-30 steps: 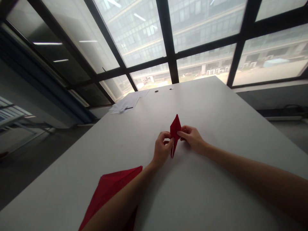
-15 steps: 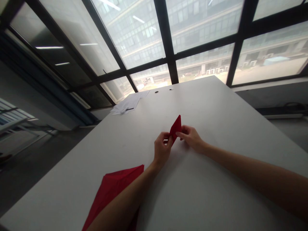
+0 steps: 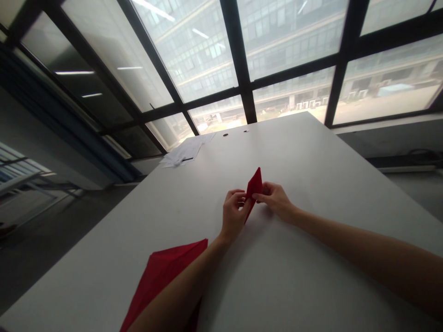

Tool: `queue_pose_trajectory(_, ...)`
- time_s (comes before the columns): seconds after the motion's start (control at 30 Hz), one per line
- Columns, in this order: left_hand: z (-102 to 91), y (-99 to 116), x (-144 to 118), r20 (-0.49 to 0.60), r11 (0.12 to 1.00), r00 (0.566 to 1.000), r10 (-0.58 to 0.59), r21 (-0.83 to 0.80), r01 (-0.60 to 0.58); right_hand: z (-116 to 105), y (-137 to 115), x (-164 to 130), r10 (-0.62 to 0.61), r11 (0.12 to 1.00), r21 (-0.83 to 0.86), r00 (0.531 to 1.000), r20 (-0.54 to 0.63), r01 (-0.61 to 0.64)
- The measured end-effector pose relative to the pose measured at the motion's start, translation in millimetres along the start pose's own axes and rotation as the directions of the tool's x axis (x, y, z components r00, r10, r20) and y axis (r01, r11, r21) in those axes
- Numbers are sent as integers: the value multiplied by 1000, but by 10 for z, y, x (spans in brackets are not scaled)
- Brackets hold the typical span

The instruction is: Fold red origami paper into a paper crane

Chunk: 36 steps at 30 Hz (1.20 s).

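Red folded paper (image 3: 254, 185) pinched at frame centre between fingers of left hand (image 3: 233, 216) and right hand (image 3: 275, 200), both closed on it, tip raised off the white counter (image 3: 311, 157) for creasing, seemingly.

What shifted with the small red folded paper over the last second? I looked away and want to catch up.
The small red folded paper tilted: its upper tip swung to the right, and the lower point drew in behind the left hand. Both hands kept their pinch on it, the right hand included. The larger red paper and the white sheets lay as before.
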<state>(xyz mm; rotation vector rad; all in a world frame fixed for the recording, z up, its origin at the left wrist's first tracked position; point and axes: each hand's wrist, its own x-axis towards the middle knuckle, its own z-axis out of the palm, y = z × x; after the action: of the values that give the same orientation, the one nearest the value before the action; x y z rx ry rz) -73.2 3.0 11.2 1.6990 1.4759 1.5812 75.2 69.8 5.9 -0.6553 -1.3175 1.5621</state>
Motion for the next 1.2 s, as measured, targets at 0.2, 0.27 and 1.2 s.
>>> queue_pose_trajectory(0.2, 14, -1, -38, 26, 997, 998, 55, 53, -56, 1, -14, -2, 39, 996, 78, 996, -78, -33)
queue_pose_trajectory(0.27, 18, -14, -40, 44, 998, 998, 43, 38, -45, -11, 5, 8, 54, 990, 139, 993, -105, -39)
queue_pose_trajectory(1.2, -136, 48, -20, -49, 952, 956, 288, 124, -280, -131, 25, 95, 191, 901, 391, 981, 34, -189)
